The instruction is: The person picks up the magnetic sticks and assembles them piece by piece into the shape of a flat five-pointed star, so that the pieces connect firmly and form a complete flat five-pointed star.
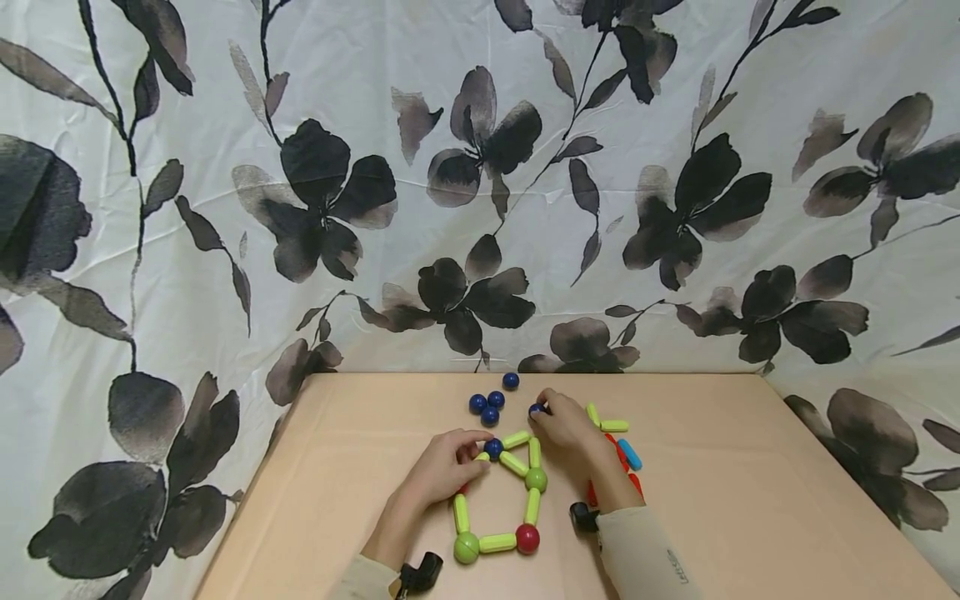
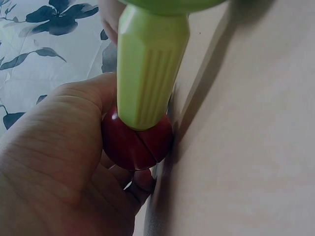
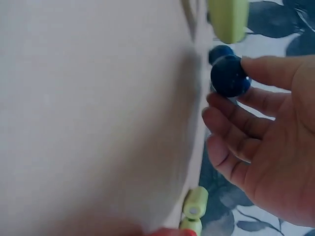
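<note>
A ball-and-stick frame, apparently of a magnetic building set, lies on the table, with yellow-green sticks [image 1: 497, 543] joining green balls [image 1: 467, 547] and a red ball [image 1: 528, 538]. My left hand [image 1: 442, 468] grips its upper left corner, thumb and index finger at a blue ball [image 1: 492, 448]. Close by the palm in the left wrist view is another red ball [image 2: 135, 142] with a yellow-green stick [image 2: 150, 69] on it. To the right, beyond the frame's top, my right hand [image 1: 566, 423] pinches a loose blue ball [image 3: 230, 76] between thumb and fingers.
Several blue balls [image 1: 490, 416] cluster at the table's back edge. Beside the right forearm lie loose sticks: yellow-green [image 1: 615, 426], red and a blue one [image 1: 630, 454]. Behind the table [image 1: 375, 400] hangs a white cloth [image 1: 555, 250] with dark flowers.
</note>
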Available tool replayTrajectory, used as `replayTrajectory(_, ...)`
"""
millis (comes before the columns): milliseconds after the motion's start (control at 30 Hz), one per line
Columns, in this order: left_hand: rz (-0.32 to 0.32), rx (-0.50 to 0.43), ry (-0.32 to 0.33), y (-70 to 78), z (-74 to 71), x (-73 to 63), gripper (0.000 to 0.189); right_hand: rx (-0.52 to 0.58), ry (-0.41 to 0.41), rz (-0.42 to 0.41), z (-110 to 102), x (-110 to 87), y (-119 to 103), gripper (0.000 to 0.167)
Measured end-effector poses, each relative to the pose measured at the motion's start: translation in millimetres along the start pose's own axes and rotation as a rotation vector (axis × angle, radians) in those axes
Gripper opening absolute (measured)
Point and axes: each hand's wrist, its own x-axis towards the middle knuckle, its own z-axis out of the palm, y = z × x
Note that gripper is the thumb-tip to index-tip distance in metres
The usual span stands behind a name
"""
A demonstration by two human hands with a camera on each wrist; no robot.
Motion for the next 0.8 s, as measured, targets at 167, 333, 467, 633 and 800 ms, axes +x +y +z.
replayTrajectory(167,-0.009,0.003,0.002,-1.5,-0.6,0.0,0.037,0.04,-0.058,-0.013,1,-14.5,0,0.017)
replayTrajectory(333,-0.01,0.002,0.008,-1.9,-0.9,0.3,0.038,0.08,-0.073,-0.036,3,-24.1,4,0.025)
replayTrajectory(467,-0.016,0.008,0.01,-1.9,-0.9,0.3,0.038,0.107,-0.098,-0.046,-2,-28.9,9,0.036)
replayTrajectory(633,-0.02,0.011,-0.002,-1.5,0.3,-0.2,0.038,0.106,-0.127,-0.046,-5,-31.5,11,0.046)
replayTrajectory(800,-0.013,0.008,0.002,-0.8,0.7,-0.4,0.038,0.081,-0.13,-0.016,-16,-38.4,6,0.055)
